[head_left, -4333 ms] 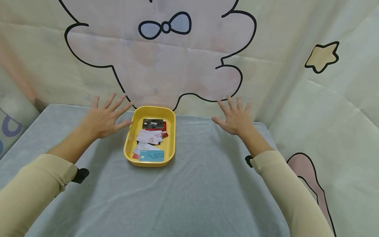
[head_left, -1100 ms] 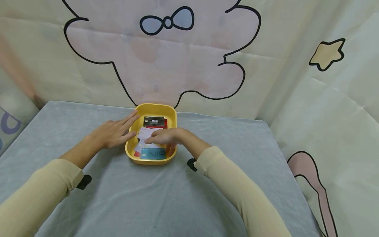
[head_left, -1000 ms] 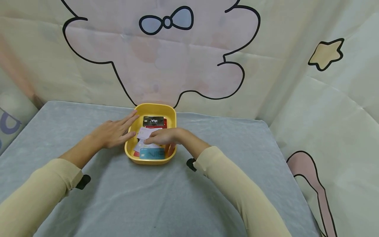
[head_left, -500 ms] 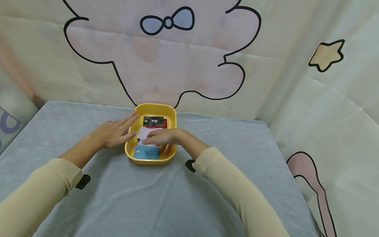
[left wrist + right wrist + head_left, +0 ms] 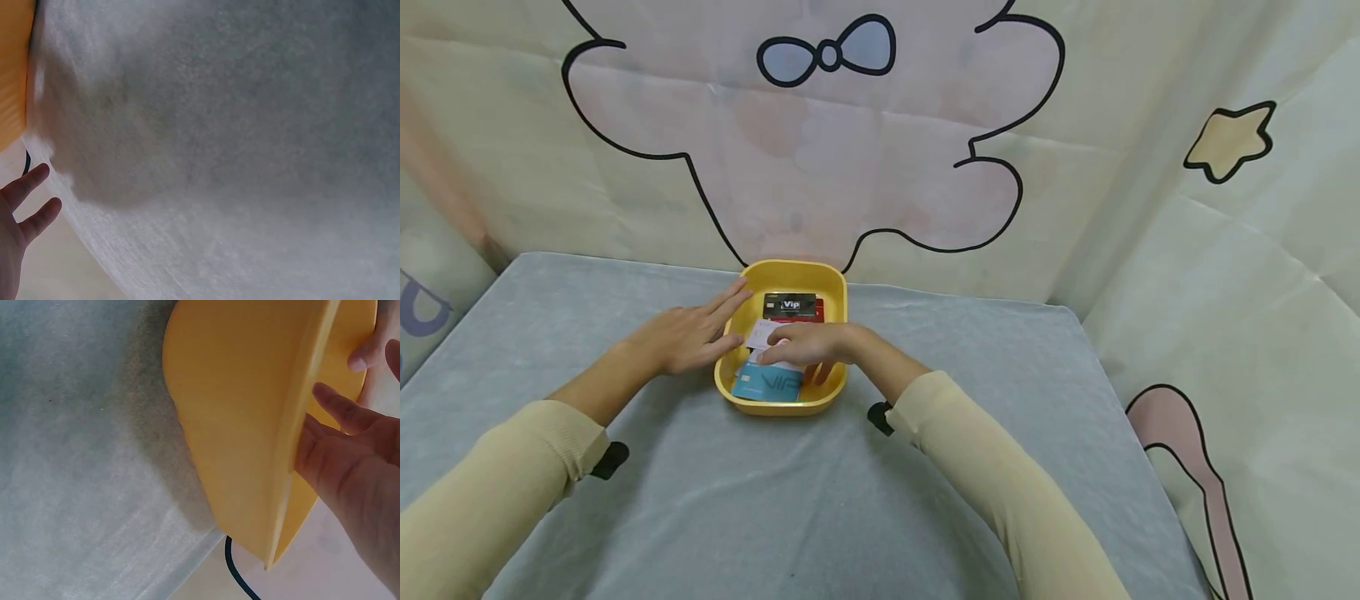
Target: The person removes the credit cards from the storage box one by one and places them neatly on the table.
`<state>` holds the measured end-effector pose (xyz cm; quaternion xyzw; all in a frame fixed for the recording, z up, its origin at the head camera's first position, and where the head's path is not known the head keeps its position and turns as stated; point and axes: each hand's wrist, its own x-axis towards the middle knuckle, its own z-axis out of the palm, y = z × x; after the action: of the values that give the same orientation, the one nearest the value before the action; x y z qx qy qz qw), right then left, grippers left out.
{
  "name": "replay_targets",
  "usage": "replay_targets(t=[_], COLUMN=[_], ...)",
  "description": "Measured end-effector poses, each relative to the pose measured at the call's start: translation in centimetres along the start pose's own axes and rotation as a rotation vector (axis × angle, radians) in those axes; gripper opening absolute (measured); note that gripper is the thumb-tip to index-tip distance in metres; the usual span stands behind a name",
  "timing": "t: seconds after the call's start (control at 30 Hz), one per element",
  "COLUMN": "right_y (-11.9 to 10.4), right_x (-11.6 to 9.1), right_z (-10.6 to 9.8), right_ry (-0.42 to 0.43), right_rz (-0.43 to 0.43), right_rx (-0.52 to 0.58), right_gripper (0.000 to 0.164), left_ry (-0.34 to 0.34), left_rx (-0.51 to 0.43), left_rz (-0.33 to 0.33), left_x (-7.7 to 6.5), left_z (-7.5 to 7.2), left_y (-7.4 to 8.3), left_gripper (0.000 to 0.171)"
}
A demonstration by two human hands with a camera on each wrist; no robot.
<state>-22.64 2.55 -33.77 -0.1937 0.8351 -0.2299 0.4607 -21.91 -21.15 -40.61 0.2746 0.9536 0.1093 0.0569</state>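
Note:
A yellow tray (image 5: 841, 292) stands near the far table edge with several plastic cards in it. My left hand (image 5: 681, 340) rests at its left rim, fingers straight. Only two of its fingers (image 5: 39, 220) show in the left wrist view. Inside the tray, my right hand (image 5: 811, 344) is over the cards, its fingers reaching down. A light blue VIP card (image 5: 767, 382) lies tilted just in front of it. Behind are a black Vip card (image 5: 789, 306), a red card (image 5: 819, 311) partly under it, and a pale card (image 5: 760, 333). The tray wall (image 5: 231, 412) hides the right fingertips.
A grey-blue cloth (image 5: 760, 508) covers the table. Right behind the tray hangs a pale printed curtain (image 5: 865, 167); another drape with a star print (image 5: 1228, 143) hangs along the right side.
Both hands have come from beside the tray to it, the right one going inside. The blue card has slid left and turned. The left hand stays at the rim over the last second.

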Motion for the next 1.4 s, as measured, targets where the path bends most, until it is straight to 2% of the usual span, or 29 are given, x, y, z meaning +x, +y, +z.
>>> replay_targets(t=[0.17, 0.37, 0.6, 0.87, 1.03, 1.17, 1.4], right_y=[0.12, 0.09, 0.22, 0.54, 0.66, 0.5, 0.33], right_x=[0.05, -0.06, 0.04, 0.1, 0.26, 0.34, 0.4], right_z=[-0.17, -0.2, -0.2, -0.04, 0.04, 0.03, 0.11], right_ry=[0.035, 0.028, 0.057, 0.1, 0.098, 0.085, 0.085], right_rz=[-0.013, -0.019, 0.004, 0.024, 0.036, 0.014, 0.026], right_rx=[0.018, 0.054, -0.015, -0.018, -0.037, -0.037, -0.049], right_gripper=[0.063, 0.063, 0.062, 0.059, 0.056, 0.053, 0.055], left_ry=[0.015, -0.005, -0.007, -0.011, -0.015, -0.006, -0.012], left_rx=[0.001, -0.008, -0.001, -0.016, -0.026, -0.032, -0.044], left_rz=[0.005, -0.013, -0.019, -0.034, -0.03, -0.023, -0.02], left_x=[-0.17, 0.09, 0.4, 0.18, -0.18, -0.45, -0.45], left_z=[0.14, 0.21, 0.05, -0.17, -0.35, -0.41, -0.57], left_y=[-0.09, 0.17, 0.45, 0.48, 0.32, 0.13, 0.26], left_gripper=[0.071, 0.072, 0.072, 0.072, 0.069, 0.065, 0.064])
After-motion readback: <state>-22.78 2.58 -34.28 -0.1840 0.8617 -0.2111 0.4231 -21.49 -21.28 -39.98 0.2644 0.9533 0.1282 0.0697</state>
